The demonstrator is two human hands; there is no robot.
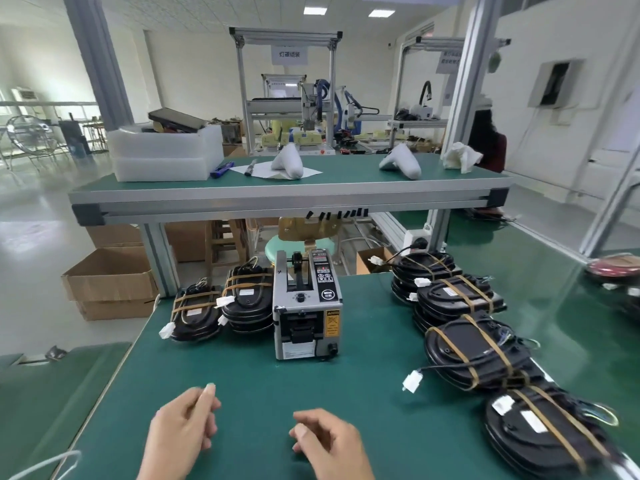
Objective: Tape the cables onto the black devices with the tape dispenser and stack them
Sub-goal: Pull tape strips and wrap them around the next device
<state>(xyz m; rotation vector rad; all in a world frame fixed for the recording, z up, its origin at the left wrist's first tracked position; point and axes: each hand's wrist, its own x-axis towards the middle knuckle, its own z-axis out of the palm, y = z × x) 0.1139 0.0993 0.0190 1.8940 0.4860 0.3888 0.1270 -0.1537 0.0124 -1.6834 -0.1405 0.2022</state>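
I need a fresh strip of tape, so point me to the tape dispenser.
In the head view the tape dispenser stands mid-table on the green mat, between two black device stacks to its left and a row of them to its right.

I am looking into a factory assembly workshop. The green-matted bench [242, 368] has a raised shelf on grey aluminium profile frames [277, 202]. A grey automatic tape dispenser [306, 306] stands between stacks of black oval devices [464, 344]. Behind are more framed workstations with a hanging sign [289, 54], brown cardboard boxes [110, 282] and ceiling panel lights [314, 10].
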